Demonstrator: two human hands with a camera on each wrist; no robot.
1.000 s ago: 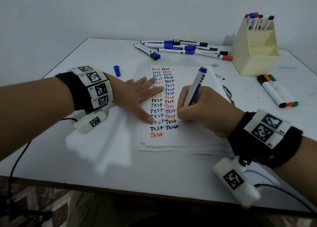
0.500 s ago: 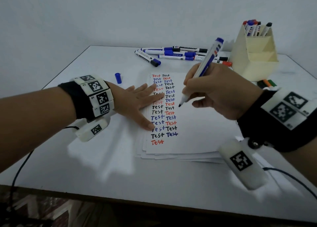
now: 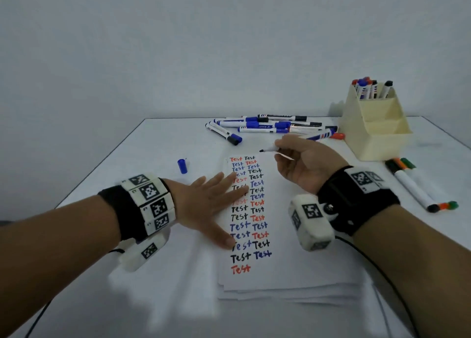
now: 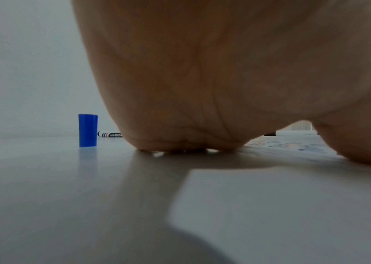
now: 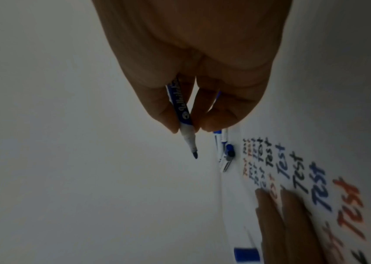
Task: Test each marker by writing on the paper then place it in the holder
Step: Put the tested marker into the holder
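Note:
My right hand [image 3: 300,159] holds an uncapped blue marker [image 3: 270,148] above the top of the paper [image 3: 293,235], tip pointing left; in the right wrist view the marker [image 5: 183,114] is pinched between thumb and fingers. My left hand [image 3: 211,205] lies flat with straight fingers on the left side of the paper, which carries rows of "Test" in red, blue and black. The marker's blue cap [image 3: 182,166] stands on the table left of the paper, also the cap [image 4: 88,130] in the left wrist view. The cream holder [image 3: 374,131] at the back right contains several markers.
Several capped markers [image 3: 267,127] lie in a pile behind the paper. Three more markers [image 3: 418,187] lie right of the paper, near the holder. The white table [image 3: 153,299] ends at a wall behind; a cable runs from each wrist.
My right hand stopped writing, lifted the marker off the paper and carried it up and back, turning it so the tip now points left. The left hand stayed flat on the paper.

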